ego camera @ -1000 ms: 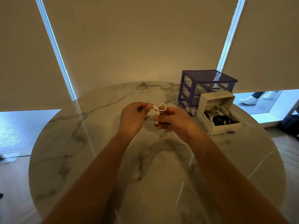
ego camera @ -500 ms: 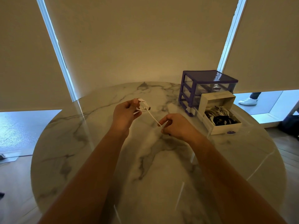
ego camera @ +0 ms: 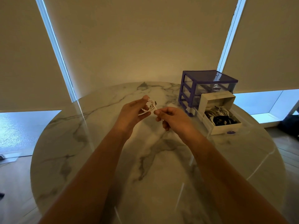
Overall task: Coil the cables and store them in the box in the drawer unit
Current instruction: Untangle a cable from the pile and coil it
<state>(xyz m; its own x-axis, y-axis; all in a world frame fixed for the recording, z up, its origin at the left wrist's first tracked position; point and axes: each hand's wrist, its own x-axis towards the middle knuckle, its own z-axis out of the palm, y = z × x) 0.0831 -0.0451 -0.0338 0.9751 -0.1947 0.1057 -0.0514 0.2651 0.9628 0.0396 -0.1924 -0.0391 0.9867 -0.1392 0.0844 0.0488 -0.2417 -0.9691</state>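
Left of the white box [ego camera: 221,117], above the marble table [ego camera: 80,151], the left hand [ego camera: 134,110] pinches a small coil of white cable [ego camera: 150,107] so its loops keep their shape, while the right hand [ego camera: 173,118] grips the loose tail (probably to wind it on). Behind the box stands the purple drawer unit [ego camera: 208,84]; nothing blocks the way to the open box, which already holds coiled cables.

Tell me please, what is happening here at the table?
A person is coiling a white cable above the marble table. The left hand holds the small coil, and the right hand pinches the loose end. Beside them, an open white box already holding cables sits in the pulled-out drawer of the purple drawer unit.
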